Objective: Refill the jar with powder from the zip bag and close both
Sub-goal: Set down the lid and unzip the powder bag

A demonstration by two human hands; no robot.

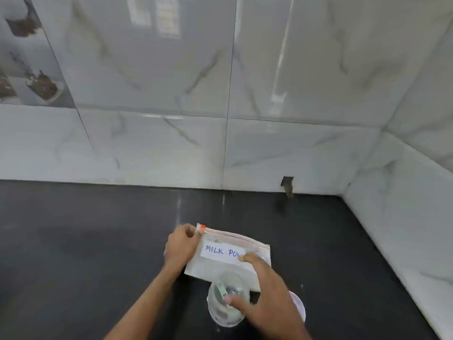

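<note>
A clear zip bag (pixel 220 263) with a white label reading "MILK POW..." lies flat on the black counter (pixel 85 241). Its zip strip runs along the far edge, with a small red slider (pixel 202 226) at the left corner. My left hand (pixel 180 246) pinches that left corner beside the slider. My right hand (pixel 267 290) rests over the bag's right side, index finger on the label and thumb at the rim of a clear open jar (pixel 226 303) that stands just in front of the bag. A white lid (pixel 299 306) lies partly hidden under my right hand.
White marbled wall tiles rise behind the counter and along the right side, forming a corner at the back right. A small dark notch (pixel 287 184) sits at the wall's base. Decorated tiles (pixel 29 69) show at the far left.
</note>
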